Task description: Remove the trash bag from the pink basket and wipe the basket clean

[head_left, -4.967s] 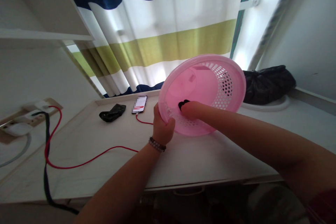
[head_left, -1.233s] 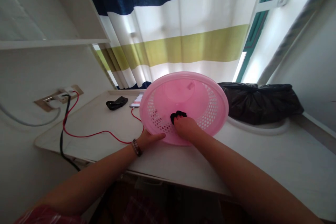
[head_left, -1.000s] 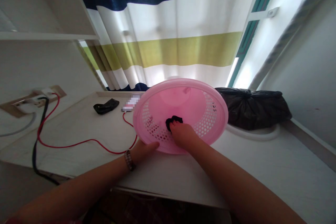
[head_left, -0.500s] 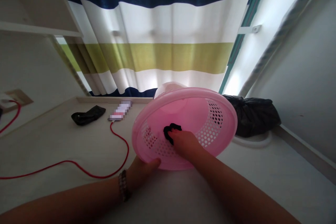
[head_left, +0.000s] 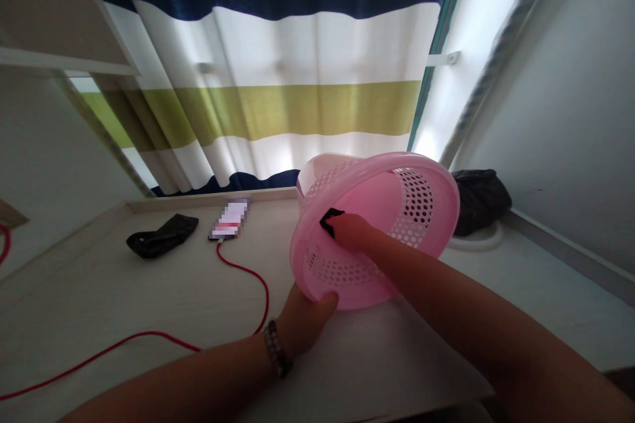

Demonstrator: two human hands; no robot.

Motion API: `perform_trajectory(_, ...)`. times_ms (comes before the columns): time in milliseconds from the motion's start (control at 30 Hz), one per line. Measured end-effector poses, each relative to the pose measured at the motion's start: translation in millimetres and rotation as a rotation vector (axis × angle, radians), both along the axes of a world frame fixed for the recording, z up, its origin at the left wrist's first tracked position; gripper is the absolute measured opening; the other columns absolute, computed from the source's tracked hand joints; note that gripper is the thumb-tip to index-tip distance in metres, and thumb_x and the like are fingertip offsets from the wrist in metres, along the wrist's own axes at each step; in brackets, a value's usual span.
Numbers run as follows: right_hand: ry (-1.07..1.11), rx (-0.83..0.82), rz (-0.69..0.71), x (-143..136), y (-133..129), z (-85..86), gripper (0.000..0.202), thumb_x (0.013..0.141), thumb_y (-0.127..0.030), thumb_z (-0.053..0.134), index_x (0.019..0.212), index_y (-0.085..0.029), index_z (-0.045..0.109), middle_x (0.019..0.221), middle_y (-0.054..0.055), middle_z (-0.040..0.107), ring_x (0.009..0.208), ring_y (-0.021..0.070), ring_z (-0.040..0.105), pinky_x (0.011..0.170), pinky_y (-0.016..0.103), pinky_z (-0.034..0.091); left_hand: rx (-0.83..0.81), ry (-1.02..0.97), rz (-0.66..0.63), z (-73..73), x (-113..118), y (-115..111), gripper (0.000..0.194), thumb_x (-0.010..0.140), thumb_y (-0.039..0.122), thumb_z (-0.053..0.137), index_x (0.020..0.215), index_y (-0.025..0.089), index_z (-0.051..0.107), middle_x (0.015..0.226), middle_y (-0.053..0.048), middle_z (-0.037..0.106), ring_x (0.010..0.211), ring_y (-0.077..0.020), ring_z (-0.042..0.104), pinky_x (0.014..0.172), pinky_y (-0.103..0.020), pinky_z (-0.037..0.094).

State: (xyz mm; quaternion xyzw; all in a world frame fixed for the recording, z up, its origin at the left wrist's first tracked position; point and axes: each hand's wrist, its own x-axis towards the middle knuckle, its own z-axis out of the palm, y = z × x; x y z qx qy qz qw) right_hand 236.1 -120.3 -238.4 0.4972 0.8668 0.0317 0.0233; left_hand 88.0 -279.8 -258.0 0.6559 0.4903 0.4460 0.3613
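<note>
A pink plastic basket [head_left: 380,195] with hole-patterned sides is tipped toward me, its mouth facing me. My left hand [head_left: 305,318] grips its lower left rim, thumb over the edge and the other fingers hidden beneath. Inside the basket, my right hand [head_left: 353,231] is closed on a small black cloth [head_left: 330,219], pressed to the inner wall at the left. Part of the cloth is hidden by my fingers.
On the white tabletop [head_left: 198,304] to the left lie a black pouch-like item [head_left: 161,236] and a phone [head_left: 229,219] with a red cable [head_left: 265,297]. A black plastic bag [head_left: 479,201] stands behind the basket at right. A striped curtain [head_left: 278,109] hangs at the back.
The basket has turned, showing more of its outer left side. My right hand has moved the black cloth up and toward the basket's left inner wall. The view has shifted too.
</note>
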Motion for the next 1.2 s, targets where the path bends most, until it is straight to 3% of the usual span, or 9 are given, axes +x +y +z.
perform_trajectory(167, 0.037, 0.037, -0.017, -9, 20, -1.8, 0.038, 0.093, -0.032, 0.036, 0.123, -0.022, 0.057, 0.119, 0.011, 0.062, 0.104, 0.023, 0.06, 0.086, 0.035, 0.047, 0.012, -0.032, -0.045, 2.4, -6, 4, 0.039, 0.071, 0.016, 0.058, 0.11, 0.015, 0.061, 0.116, -0.01, 0.066, 0.113, -0.0269, 0.058, 0.106, -0.046, 0.042)
perform_trajectory(300, -0.023, -0.012, -0.006, -13, 18, 8.4, 0.038, 0.091, -0.03, 0.04, 0.125, -0.021, 0.056, 0.121, 0.013, 0.061, 0.105, 0.0238, 0.06, 0.086, 0.035, 0.046, 0.028, -0.055, -0.05, 1.3, -8, 6, 0.039, 0.071, 0.016, 0.059, 0.11, 0.017, 0.061, 0.116, -0.008, 0.066, 0.113, -0.0262, 0.059, 0.107, -0.045, 0.042)
perform_trajectory(500, -0.138, -0.049, 0.116, -6, -24, 22.3, 0.033, 0.089, -0.028, 0.043, 0.115, -0.018, 0.06, 0.107, 0.014, 0.067, 0.094, 0.0249, 0.064, 0.078, 0.035, 0.048, 0.028, -0.068, -0.057, -0.9, -9, 8, 0.04, 0.072, 0.016, 0.058, 0.112, 0.019, 0.061, 0.114, -0.007, 0.067, 0.11, -0.0263, 0.06, 0.106, -0.047, 0.042)
perform_trajectory(667, -0.182, -0.052, 0.103, 3, -50, 22.1, 0.034, 0.089, -0.031, 0.045, 0.118, -0.017, 0.056, 0.106, 0.016, 0.067, 0.092, 0.0234, 0.065, 0.079, 0.034, 0.048, 0.023, -0.078, -0.06, -5.9, -11, 8, 0.047, 0.072, 0.017, 0.059, 0.119, 0.017, 0.059, 0.107, -0.008, 0.07, 0.113, -0.0268, 0.059, 0.107, -0.048, 0.041)
perform_trajectory(767, -0.181, -0.05, 0.112, 0, -36, 17.8, 0.033, 0.09, -0.03, 0.044, 0.116, -0.016, 0.057, 0.108, 0.015, 0.066, 0.094, 0.0233, 0.065, 0.081, 0.034, 0.047, 0.01, -0.071, -0.046, -6.5, -11, 8, 0.047, 0.072, 0.017, 0.06, 0.119, 0.017, 0.058, 0.11, -0.008, 0.069, 0.11, -0.0265, 0.061, 0.105, -0.047, 0.043)
perform_trajectory(1000, -0.092, 0.032, 0.048, -11, 29, 1.6, 0.034, 0.091, -0.029, 0.038, 0.115, -0.016, 0.059, 0.112, 0.015, 0.065, 0.1, 0.0247, 0.062, 0.082, 0.037, 0.047, 0.017, -0.096, -0.077, -1.3, -9, 8, 0.046, 0.071, 0.016, 0.058, 0.116, 0.018, 0.059, 0.119, -0.008, 0.065, 0.112, -0.0263, 0.059, 0.106, -0.047, 0.042)
perform_trajectory(1100, -0.05, 0.042, 0.048, -12, 38, 4.3, 0.036, 0.09, -0.031, 0.041, 0.117, -0.018, 0.061, 0.113, 0.013, 0.065, 0.102, 0.0258, 0.061, 0.086, 0.038, 0.046, 0.014, -0.082, -0.073, -0.7, -10, 8, 0.044, 0.071, 0.016, 0.058, 0.115, 0.018, 0.059, 0.118, -0.008, 0.065, 0.111, -0.0264, 0.059, 0.106, -0.047, 0.042)
perform_trajectory(1200, -0.062, -0.003, 0.068, -12, 28, 12.0, 0.035, 0.086, -0.032, 0.05, 0.115, -0.018, 0.063, 0.113, 0.013, 0.065, 0.103, 0.0262, 0.061, 0.088, 0.036, 0.045, 0.015, -0.07, -0.073, 0.6, -9, 6, 0.044, 0.071, 0.016, 0.06, 0.115, 0.017, 0.058, 0.119, -0.009, 0.065, 0.114, -0.0266, 0.058, 0.108, -0.047, 0.041)
